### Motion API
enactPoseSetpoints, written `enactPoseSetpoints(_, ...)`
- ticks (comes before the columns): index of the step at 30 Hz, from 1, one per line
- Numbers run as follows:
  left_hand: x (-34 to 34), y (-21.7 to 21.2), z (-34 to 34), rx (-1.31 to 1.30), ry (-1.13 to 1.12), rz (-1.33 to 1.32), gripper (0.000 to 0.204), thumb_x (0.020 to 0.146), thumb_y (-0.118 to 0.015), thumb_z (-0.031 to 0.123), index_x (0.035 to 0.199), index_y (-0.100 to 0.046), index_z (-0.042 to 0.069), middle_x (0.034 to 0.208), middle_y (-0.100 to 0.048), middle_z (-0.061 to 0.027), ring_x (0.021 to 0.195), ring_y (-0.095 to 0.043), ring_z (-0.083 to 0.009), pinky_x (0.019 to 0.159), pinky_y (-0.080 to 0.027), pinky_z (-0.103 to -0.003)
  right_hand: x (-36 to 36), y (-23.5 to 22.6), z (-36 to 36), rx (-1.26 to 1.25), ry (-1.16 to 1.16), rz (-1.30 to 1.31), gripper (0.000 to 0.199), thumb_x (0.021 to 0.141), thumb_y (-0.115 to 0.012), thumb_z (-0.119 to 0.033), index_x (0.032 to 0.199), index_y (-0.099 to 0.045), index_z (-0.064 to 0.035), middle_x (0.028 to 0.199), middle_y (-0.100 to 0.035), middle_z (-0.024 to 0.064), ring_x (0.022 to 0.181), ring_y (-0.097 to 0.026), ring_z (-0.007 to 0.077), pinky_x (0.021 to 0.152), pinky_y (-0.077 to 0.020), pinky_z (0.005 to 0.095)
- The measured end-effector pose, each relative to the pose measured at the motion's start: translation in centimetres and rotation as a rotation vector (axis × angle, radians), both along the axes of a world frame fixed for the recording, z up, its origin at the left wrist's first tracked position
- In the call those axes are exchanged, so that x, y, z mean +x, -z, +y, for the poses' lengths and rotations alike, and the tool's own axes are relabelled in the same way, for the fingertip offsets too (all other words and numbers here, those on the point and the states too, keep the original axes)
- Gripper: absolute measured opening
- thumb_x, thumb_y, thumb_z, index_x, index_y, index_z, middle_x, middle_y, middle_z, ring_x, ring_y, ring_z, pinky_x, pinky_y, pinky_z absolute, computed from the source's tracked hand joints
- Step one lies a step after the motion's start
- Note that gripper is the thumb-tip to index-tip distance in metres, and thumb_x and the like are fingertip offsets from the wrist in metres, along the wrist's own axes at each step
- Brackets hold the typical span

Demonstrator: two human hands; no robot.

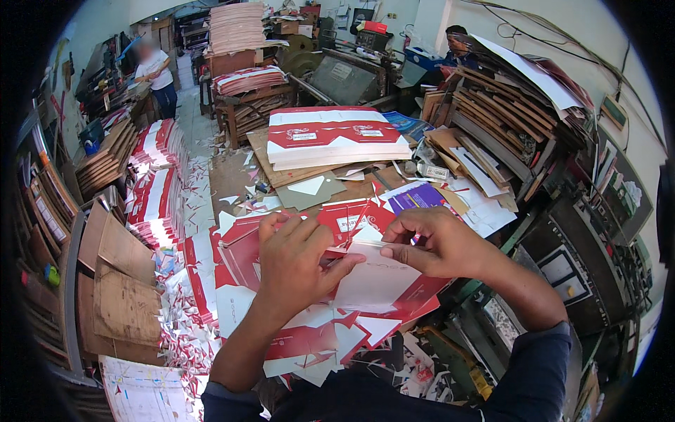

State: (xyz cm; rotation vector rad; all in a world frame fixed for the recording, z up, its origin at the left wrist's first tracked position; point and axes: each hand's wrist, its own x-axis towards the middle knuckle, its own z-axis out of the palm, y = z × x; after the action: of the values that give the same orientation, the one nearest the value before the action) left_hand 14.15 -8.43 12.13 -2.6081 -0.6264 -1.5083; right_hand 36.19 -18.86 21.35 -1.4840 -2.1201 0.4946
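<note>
Left hand [299, 254]: palm down on the red-and-white printed sheet [373, 281], fingers curled and pinching its upper edge, thumb pointing right toward the other hand.
Right hand [436, 243]: just beside the left, fingers bent and closed on the same upper edge, thumb tucked underneath.
Printed sheet: die-cut card, mostly white on the visible face with red borders, held slightly raised above the pile, straight ahead of the body.
Pile below [302, 337]: more red-and-white die-cut sheets, fanned unevenly, corners sticking out toward the lower edge.
Neat stack [337, 137]: same red-and-white card, squared up on brown board, farther back on the table, well apart from the hands.
Purple sheet [415, 198]: flat, just behind the right hand.
Offcuts [186, 323]: red and white scraps strewn on the floor to the left.
Cardboard pieces [123, 281]: brown, leaning at far left.
Other people: one in a white shirt [156, 70] at back left, one seated [457, 46] at back right.
</note>
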Motion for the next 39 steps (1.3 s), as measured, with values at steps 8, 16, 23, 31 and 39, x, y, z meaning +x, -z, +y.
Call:
enactPoseSetpoints(8, -0.6, -0.6, -0.7, -0.063, 0.026, 0.085, 0.046, 0.076, -0.082, 0.049, 0.075, -0.059, 0.009, 0.082, -0.062, -0.0071, 0.080, -0.061, -0.0242, 0.092, -0.037, -0.046, 2.2, 1.0, 1.9, -0.406, -0.002, 0.317, 0.024, 0.097, -0.069, -0.021, 0.105, -0.071, 0.0013, 0.088, -0.073, 0.0076, 0.079, -0.064, 0.0121, 0.073, -0.0503, 0.0296)
enactPoseSetpoints(16, 0.2, 0.2, 0.0, -0.002, 0.042, 0.002, 0.045, 0.073, -0.084, 0.051, 0.076, -0.061, 0.012, 0.074, -0.057, -0.0024, 0.074, -0.057, -0.0227, 0.086, -0.035, -0.044, 0.4, 2.2, 0.2, 0.176, 0.020, -0.070, 0.015, 0.098, -0.066, -0.013, 0.100, -0.064, 0.0010, 0.079, -0.063, 0.0121, 0.072, -0.058, 0.0158, 0.066, -0.0454, 0.0323)
enactPoseSetpoints(23, -0.3, -0.9, -1.5, -0.013, -0.003, 0.058, 0.042, 0.079, -0.082, 0.045, 0.083, -0.060, 0.009, 0.083, -0.062, -0.0065, 0.081, -0.061, -0.0250, 0.092, -0.038, -0.045, 0.8, 1.7, 0.7, -0.163, 0.086, 0.135, 0.019, 0.101, -0.063, -0.018, 0.102, -0.064, 0.0001, 0.080, -0.063, 0.0057, 0.074, -0.055, 0.0121, 0.067, -0.0456, 0.0313)
enactPoseSetpoints(31, -0.2, -0.8, -1.8, -0.076, -0.012, 0.075, 0.043, 0.076, -0.085, 0.045, 0.087, -0.062, 0.010, 0.088, -0.066, -0.0062, 0.087, -0.063, -0.0257, 0.092, -0.037, -0.045, 0.9, 1.4, 1.0, -0.356, 0.073, 0.280, 0.026, 0.099, -0.067, -0.027, 0.097, -0.070, -0.0015, 0.075, -0.064, 0.0028, 0.067, -0.053, 0.0076, 0.062, -0.0441, 0.0286)
enactPoseSetpoints(39, -0.5, -0.9, -2.0, -0.068, 0.018, 0.069, 0.041, 0.076, -0.084, 0.044, 0.086, -0.061, 0.011, 0.083, -0.063, -0.0039, 0.083, -0.061, -0.0242, 0.088, -0.035, -0.043, 0.9, -0.4, 1.4, -0.262, -0.105, 0.071, 0.024, 0.095, -0.068, -0.023, 0.092, -0.069, 0.0004, 0.070, -0.063, 0.0047, 0.062, -0.056, 0.0099, 0.058, -0.0450, 0.0306)
